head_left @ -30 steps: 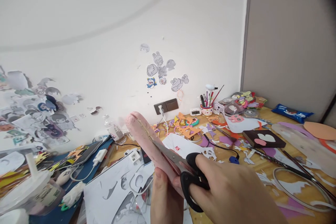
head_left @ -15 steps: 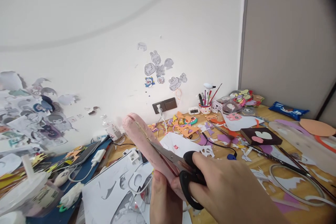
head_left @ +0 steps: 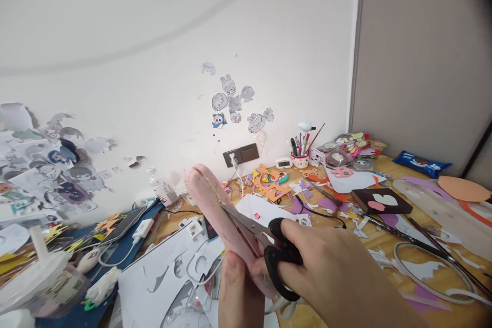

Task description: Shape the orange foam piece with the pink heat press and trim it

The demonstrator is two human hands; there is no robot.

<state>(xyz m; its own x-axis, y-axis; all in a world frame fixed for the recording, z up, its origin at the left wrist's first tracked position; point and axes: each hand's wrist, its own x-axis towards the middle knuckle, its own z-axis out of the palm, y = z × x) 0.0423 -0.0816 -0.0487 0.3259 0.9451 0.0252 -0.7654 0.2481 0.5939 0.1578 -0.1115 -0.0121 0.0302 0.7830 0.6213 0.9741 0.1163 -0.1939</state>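
My left hand (head_left: 240,287) grips the lower end of a long, rounded pink case-like piece (head_left: 209,205) with a slit along its length. The piece leans up and to the left in front of the wall. My right hand (head_left: 326,261) holds black-handled scissors (head_left: 286,256), its fingers in the loops. Their metal blades lie along the slit with the tip near the middle of the piece; how deep it reaches is hidden. The inside of the slit looks ragged and yellowish.
Paper sheets (head_left: 161,271) and coloured scraps (head_left: 272,184) cover the wooden desk. A lidded cup (head_left: 42,271) stands left and a bottle (head_left: 163,189) behind. A pen pot (head_left: 300,159), dark box (head_left: 382,200), brushes and looped cable (head_left: 397,266) lie to the right.
The pink piece's upper end has shifted slightly right in view. The scissors stay in the slit, and both hands keep their holds.
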